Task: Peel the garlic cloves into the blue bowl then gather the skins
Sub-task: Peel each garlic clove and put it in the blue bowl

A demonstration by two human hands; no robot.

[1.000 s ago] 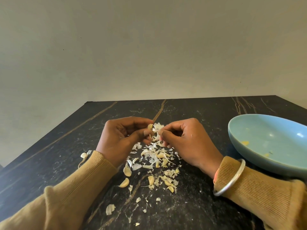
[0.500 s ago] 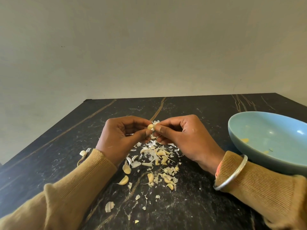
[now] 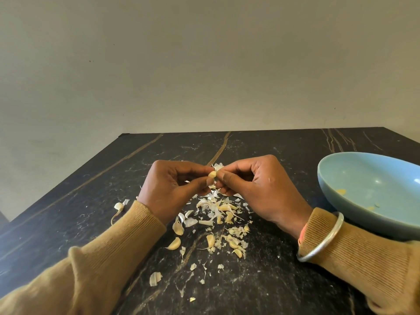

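1. Far tabletop (image 3: pixel 284 144), from behind the hands to the wall (image 3: pixel 204 64): bare dark stone, open across its width.
2. Left side: open, save one stray clove (image 3: pixel 118 206) with a trailing stalk, just beside the left sleeve (image 3: pixel 141 223).
3. Centre: left hand (image 3: pixel 168 189) and right hand (image 3: pixel 261 189) meet above the tabletop, fingers pinching one garlic clove (image 3: pixel 212 174); gap between them closed.
4. Beneath and nearer: skins pile (image 3: pixel 218 214) and loose cloves (image 3: pixel 174 243) litter the surface, all low.
5. Between the forearms: open stone with thin scraps (image 3: pixel 155 278).
6. Right: blue bowl (image 3: pixel 341 214) blocks that side; right sleeve (image 3: pixel 363 258) overlaps its near wall, contact unclear.
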